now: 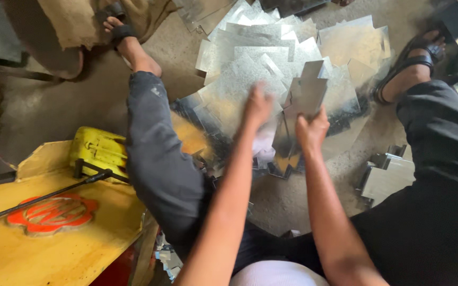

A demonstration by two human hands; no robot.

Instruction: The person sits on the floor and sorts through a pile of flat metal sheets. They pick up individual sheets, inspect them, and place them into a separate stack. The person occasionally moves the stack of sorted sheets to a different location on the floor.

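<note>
My right hand (pixel 311 131) grips a cut sheet-metal piece (pixel 306 95) with notched edges, holding it upright by its lower end. Motion blurs my left hand (pixel 258 106) as it reaches over the heap of shiny sheet-metal pieces (pixel 250 63) on the floor, palm down against the top sheets. Whether it holds one I cannot tell. Both arms reach forward between my dark-trousered legs (pixel 157 159), with sandalled feet at either side of the heap.
A yellow machine (pixel 54 233) with a red emblem and a black rod stands at the left. Folded metal pieces (pixel 385 177) lie at the right by my leg. Sacking (pixel 75 21) covers something at the top left. Concrete floor lies all around.
</note>
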